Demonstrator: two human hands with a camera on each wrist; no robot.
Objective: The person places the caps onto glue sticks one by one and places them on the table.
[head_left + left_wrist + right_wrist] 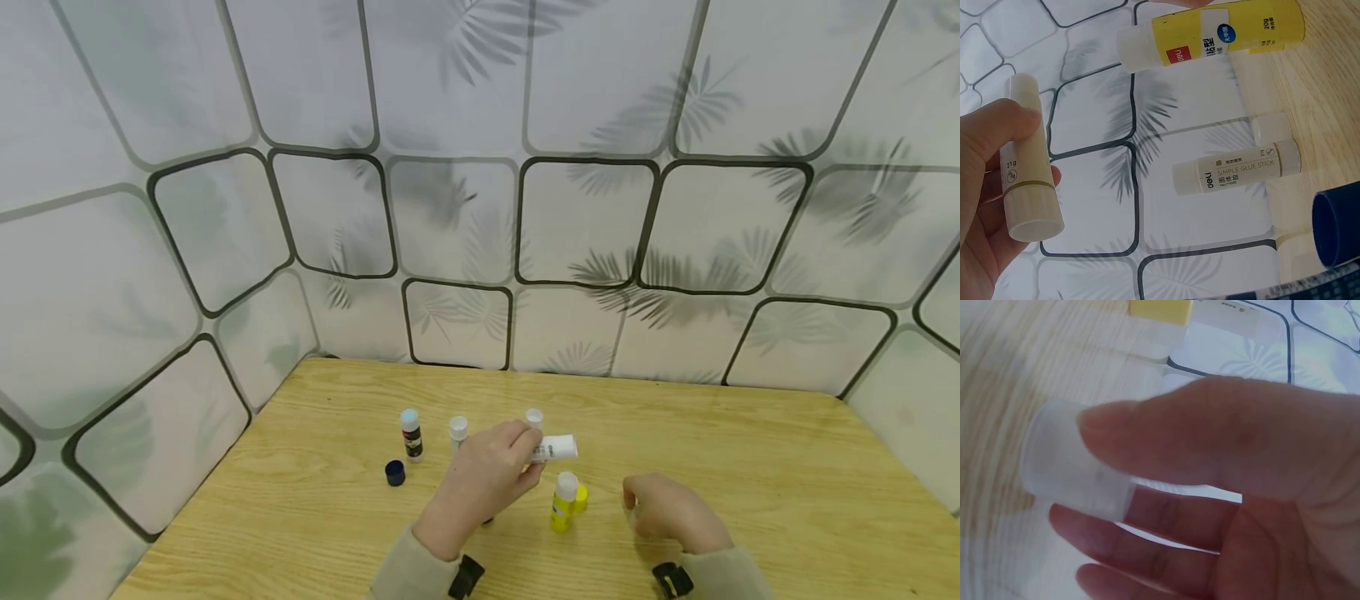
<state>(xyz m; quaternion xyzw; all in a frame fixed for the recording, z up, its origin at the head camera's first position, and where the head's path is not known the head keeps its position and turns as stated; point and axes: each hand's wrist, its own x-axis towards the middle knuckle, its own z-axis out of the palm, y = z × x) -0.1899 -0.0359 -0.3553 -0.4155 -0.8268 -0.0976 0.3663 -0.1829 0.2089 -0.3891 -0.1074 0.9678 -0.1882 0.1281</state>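
White glue stick (557, 447), gripped above the table (750, 475) in the left hand (491, 467), nearly level in the head view. Held with the thumb on 1 side and the fingers curled round the other. At 4 o'clock from it, the right hand (667, 508), with thumb and fingers narrowed on a translucent cap (1079, 465).

At 6 o'clock from the held stick, a yellow glue stick (561, 510), upright and uncapped, with a yellow cap (581, 500) just beside it at 3 o'clock. Well apart at 9 o'clock, a dark-labelled stick (412, 437), upright, with a loose navy cap (394, 472) at 7 o'clock from it.

Looks like a capping or uncapping step, with stick and cap held apart; cannot tell which for certain. Leans toward uncapping, judging by the loose caps nearby. For uncapping, probably calls next for lowering the translucent cap onto the table; for recapping, for aligning the cap's mouth with the stick's bare end. Needs a steady left grip in either case.
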